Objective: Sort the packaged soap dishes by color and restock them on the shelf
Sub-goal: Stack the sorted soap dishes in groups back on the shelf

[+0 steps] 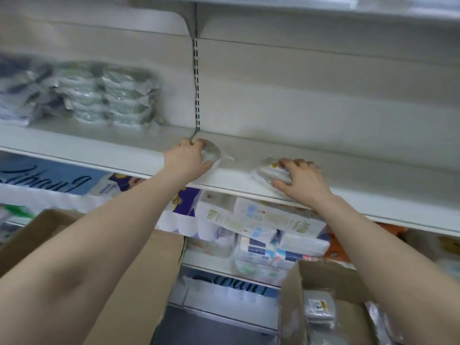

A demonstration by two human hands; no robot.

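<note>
Both my arms reach up to the white shelf (373, 175). My left hand (185, 158) grips a grey soap dish in clear wrap (214, 154) that sits on the shelf near the slotted upright. My right hand (302, 180) holds a second grey wrapped soap dish (267, 171) at the shelf's front edge, thumb at its front and fingers over its top. Green wrapped soap dishes (107, 95) are stacked at the shelf's back left, blurred. Beside them on the far left lie darker and white packages (17, 95). More grey wrapped dishes (319, 307) lie in a cardboard box at the lower right.
An open cardboard box (139, 282) stands below my left arm, and a second box (293, 295) sits at lower right. Tissue and toilet paper packs (261, 227) fill the shelf below. Another shelf (273, 6) overhangs above. The shelf to the right of my hands is bare.
</note>
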